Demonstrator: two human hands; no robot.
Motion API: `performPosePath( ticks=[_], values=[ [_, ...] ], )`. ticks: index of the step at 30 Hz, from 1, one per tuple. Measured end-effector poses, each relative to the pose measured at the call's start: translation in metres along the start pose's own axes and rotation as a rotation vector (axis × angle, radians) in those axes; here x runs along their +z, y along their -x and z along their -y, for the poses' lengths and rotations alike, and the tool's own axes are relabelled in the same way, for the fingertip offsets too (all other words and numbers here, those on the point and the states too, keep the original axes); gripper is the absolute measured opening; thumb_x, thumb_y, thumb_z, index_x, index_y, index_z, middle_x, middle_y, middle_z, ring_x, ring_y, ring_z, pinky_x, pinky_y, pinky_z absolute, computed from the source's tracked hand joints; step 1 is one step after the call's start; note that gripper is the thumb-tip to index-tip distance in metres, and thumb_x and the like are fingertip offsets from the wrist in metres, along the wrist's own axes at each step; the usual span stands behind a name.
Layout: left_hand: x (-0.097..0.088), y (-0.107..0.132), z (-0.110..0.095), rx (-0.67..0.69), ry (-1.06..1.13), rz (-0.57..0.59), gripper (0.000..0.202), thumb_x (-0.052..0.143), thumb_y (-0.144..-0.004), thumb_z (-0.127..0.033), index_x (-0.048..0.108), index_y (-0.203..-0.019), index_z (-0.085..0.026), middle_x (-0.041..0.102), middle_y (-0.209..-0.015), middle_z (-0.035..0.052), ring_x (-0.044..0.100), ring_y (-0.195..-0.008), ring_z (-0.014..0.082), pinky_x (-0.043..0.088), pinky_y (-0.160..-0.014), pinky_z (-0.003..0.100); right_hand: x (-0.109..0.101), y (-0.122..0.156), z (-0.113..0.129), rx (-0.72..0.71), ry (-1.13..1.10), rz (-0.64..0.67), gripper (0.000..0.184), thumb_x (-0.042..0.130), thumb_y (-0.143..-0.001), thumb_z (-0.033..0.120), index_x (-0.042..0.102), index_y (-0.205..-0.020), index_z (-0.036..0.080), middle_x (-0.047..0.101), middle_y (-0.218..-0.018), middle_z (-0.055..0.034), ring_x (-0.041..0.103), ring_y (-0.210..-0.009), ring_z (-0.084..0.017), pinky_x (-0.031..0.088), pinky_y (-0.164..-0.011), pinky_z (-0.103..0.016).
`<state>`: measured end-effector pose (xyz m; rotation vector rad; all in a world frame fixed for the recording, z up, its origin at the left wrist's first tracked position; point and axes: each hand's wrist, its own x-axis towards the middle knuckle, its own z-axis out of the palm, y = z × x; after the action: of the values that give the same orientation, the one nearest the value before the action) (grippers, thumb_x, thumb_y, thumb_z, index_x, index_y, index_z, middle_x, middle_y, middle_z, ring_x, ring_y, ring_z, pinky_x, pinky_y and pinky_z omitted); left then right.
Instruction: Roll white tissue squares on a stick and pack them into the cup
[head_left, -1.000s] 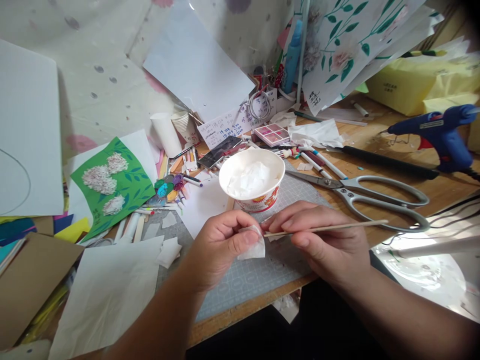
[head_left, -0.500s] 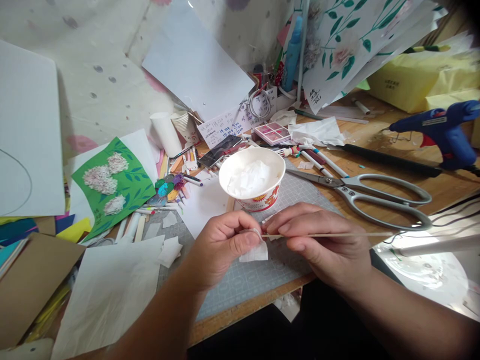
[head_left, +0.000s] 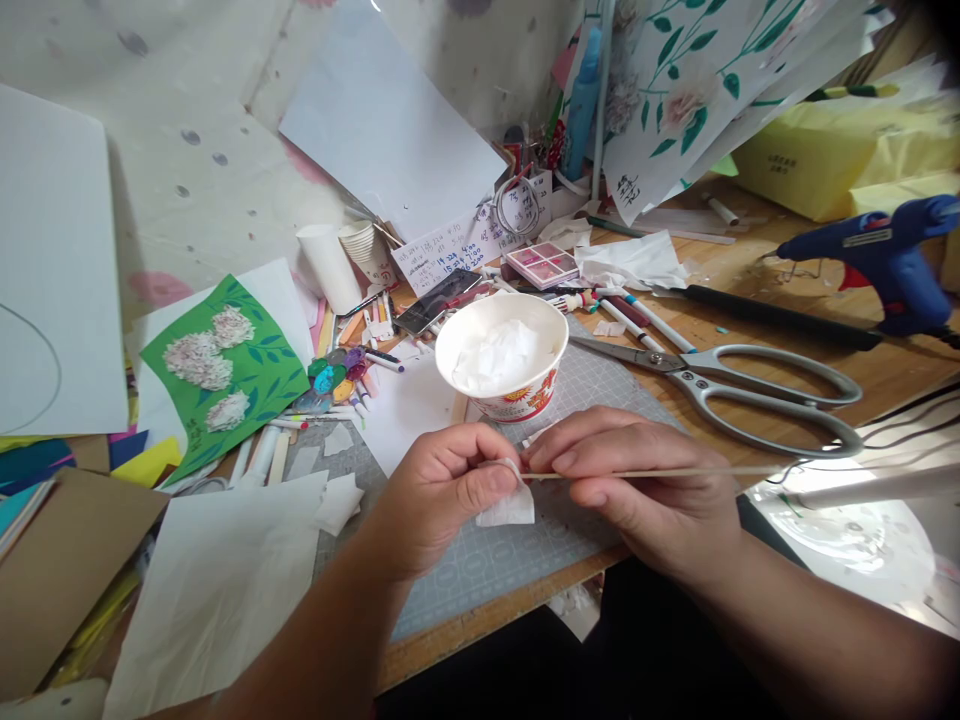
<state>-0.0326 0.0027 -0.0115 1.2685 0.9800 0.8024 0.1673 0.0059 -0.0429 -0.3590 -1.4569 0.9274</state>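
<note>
Fingers of the left hand pinch a small white paper piece above the bench, just inside its near edge; those of the right hand grip a thin stick reaching it. Gathering seems only partly done: one flap hangs loose. More white pieces, apparently unused, fill the bowl.

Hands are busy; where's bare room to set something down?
The cutting mat shows bare between the left hand, right hand and front edge of the table. Mostly bare wood also lies between the handles of the scissors and black bar. Behind the bowl it's crowded with pens and a phone.
</note>
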Motion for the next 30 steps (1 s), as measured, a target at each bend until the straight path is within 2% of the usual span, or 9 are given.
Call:
performPosePath(
  ticks=[7,18,20,23,26,28,30],
  values=[
    [-0.002,-0.001,0.002,-0.040,0.048,0.006,0.029,0.082,-0.077,-0.042,0.066,-0.079,-0.017,0.050,-0.065,-0.0031,0.040,-0.060,0.0099,0.030,-0.055,0.023,0.000,0.000,0.000,-0.037,0.045,0.023,0.011,0.070,-0.091,0.017,0.076,-0.100,0.021,0.079,-0.090,-0.0077,0.077,-0.084,-0.019,0.064,-0.077,-0.032],
    [0.001,-0.004,0.004,0.020,0.100,0.015,0.028,0.083,-0.078,-0.033,0.058,-0.082,-0.020,0.052,-0.067,-0.0050,0.044,-0.060,0.0081,0.033,-0.056,0.019,0.000,-0.001,0.003,-0.031,0.099,0.001,0.009,0.071,-0.089,0.015,0.076,-0.095,0.020,0.078,-0.085,-0.0062,0.075,-0.079,-0.016,0.062,-0.072,-0.027],
    [0.000,-0.004,0.004,0.091,0.034,-0.002,0.025,0.081,-0.080,-0.032,0.060,-0.087,-0.021,0.057,-0.074,-0.0029,0.050,-0.066,0.0103,0.039,-0.061,0.021,0.001,-0.001,0.002,-0.027,0.105,-0.012,0.009,0.071,-0.089,0.015,0.076,-0.094,0.019,0.078,-0.085,-0.0060,0.075,-0.080,-0.016,0.062,-0.074,-0.026],
    [-0.003,-0.002,0.002,0.322,-0.208,-0.112,0.019,0.077,-0.082,-0.027,0.061,-0.091,-0.023,0.059,-0.084,-0.0008,0.054,-0.079,0.0139,0.043,-0.071,0.025,0.002,-0.001,0.001,-0.019,0.124,-0.027,0.009,0.070,-0.090,0.015,0.076,-0.094,0.020,0.079,-0.085,-0.0059,0.075,-0.082,-0.016,0.063,-0.075,-0.027],
    [-0.005,0.003,-0.005,0.525,-0.471,-0.227,0.015,0.068,-0.087,-0.017,0.057,-0.077,-0.021,0.049,-0.071,-0.0038,0.047,-0.068,0.0117,0.039,-0.063,0.024,0.003,0.000,0.001,-0.034,0.168,-0.047,0.010,0.068,-0.091,0.015,0.075,-0.095,0.021,0.079,-0.086,-0.0058,0.076,-0.084,-0.018,0.064,-0.076,-0.030],
    [-0.003,0.006,-0.010,0.543,-0.575,-0.191,0.021,0.064,-0.088,-0.014,0.055,-0.070,-0.020,0.048,-0.064,-0.0048,0.045,-0.060,0.0104,0.037,-0.057,0.023,0.003,0.000,0.001,-0.059,0.208,-0.039,0.011,0.067,-0.092,0.015,0.075,-0.097,0.022,0.079,-0.086,-0.0061,0.076,-0.084,-0.018,0.064,-0.075,-0.030],
    [0.002,0.007,-0.014,0.509,-0.629,-0.154,0.016,0.064,-0.086,-0.014,0.059,-0.072,-0.019,0.055,-0.065,-0.0037,0.050,-0.059,0.0100,0.041,-0.056,0.022,0.002,0.000,0.003,-0.091,0.257,-0.004,0.013,0.066,-0.092,0.014,0.074,-0.099,0.021,0.078,-0.087,-0.0067,0.076,-0.083,-0.018,0.064,-0.073,-0.030]
  ],
)
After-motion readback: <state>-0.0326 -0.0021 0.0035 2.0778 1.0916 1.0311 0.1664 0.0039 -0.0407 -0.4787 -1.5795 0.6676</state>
